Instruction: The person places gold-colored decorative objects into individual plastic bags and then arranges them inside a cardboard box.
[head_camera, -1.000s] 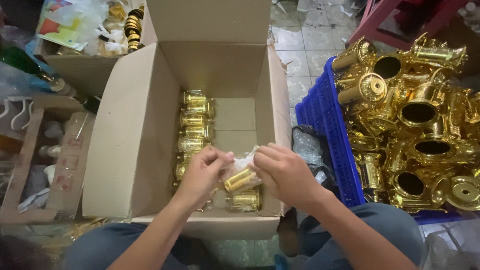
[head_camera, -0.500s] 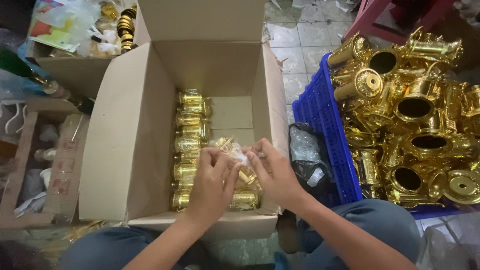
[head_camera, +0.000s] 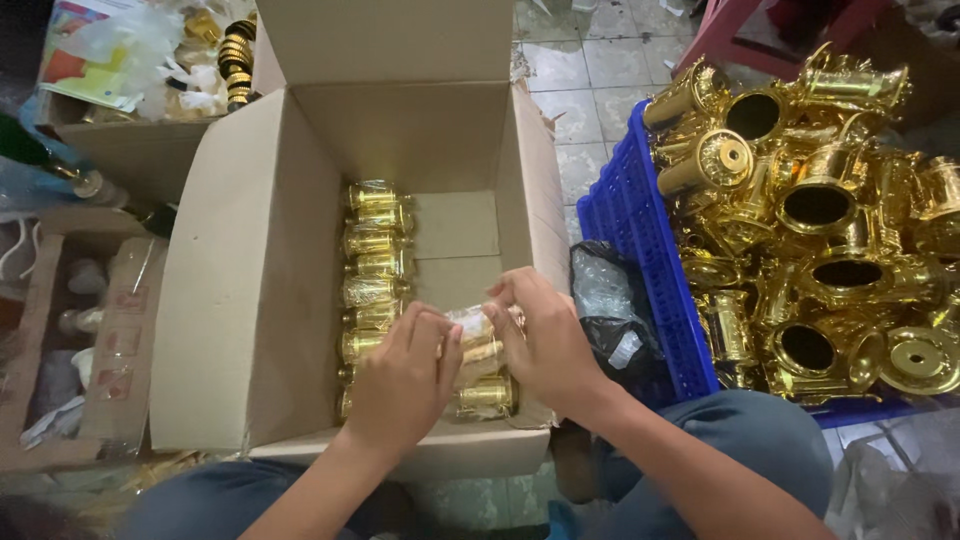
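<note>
Fingers of left hand and right hand closed on wrapped gold piece | over open cardboard box

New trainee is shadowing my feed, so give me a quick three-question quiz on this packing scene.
1. True or false: both hands grip one clear-wrapped gold piece over the cardboard box.
2. Where do the wrapped gold pieces already packed lie? A. in a column along the box floor's left side. B. scattered across the tiled floor.
3. What holds the unwrapped gold trophy parts?

Key: 1 true: left hand and right hand both hold it. 2 A. 3 the blue plastic crate.
</note>
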